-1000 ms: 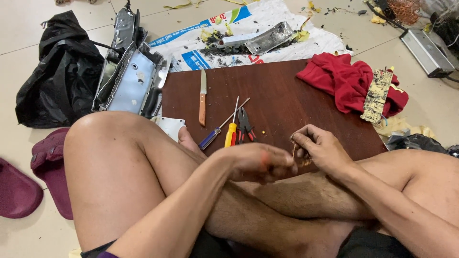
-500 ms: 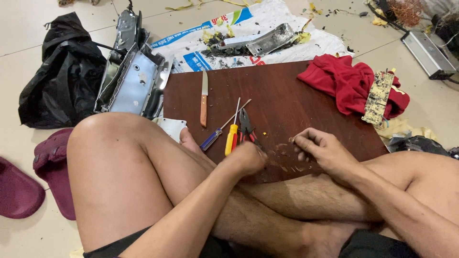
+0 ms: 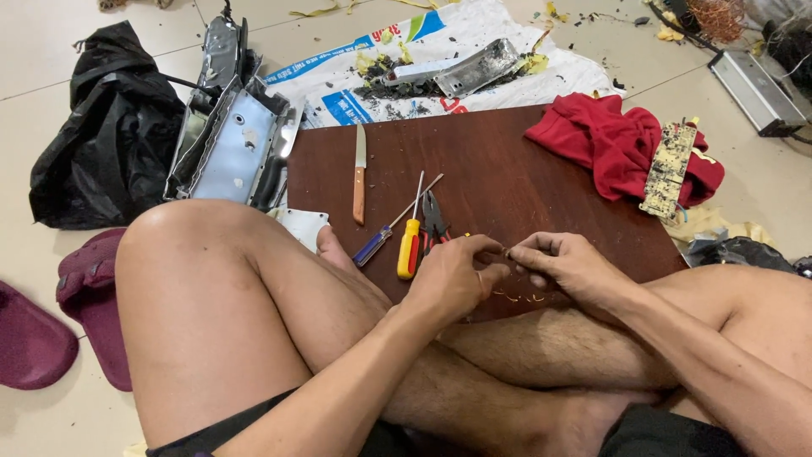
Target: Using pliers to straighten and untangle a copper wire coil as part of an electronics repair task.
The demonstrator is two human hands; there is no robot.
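Note:
My left hand (image 3: 457,279) and my right hand (image 3: 562,264) meet fingertip to fingertip over the near edge of a dark brown board (image 3: 507,169). Between the fingertips both hands pinch a tiny copper-coloured piece (image 3: 506,252), too small to make out. Small copper scraps (image 3: 520,296) lie on the board just below the hands. Just left of my left hand lie a yellow-handled screwdriver (image 3: 410,241), a blue-handled screwdriver (image 3: 376,244) and pliers (image 3: 436,218). My bare legs are crossed in front of the board.
A wooden-handled knife (image 3: 359,178) lies on the board's left part. A red cloth (image 3: 617,144) with a circuit board (image 3: 668,169) sits at its right. A taken-apart metal casing (image 3: 228,144), black bag (image 3: 110,144), printed sack with scrap (image 3: 440,68), maroon slippers (image 3: 85,296) surround it.
My hands were together near my knee, then the left reached toward the tools. Now both hands have come together again over the board's near edge, pinching the small piece.

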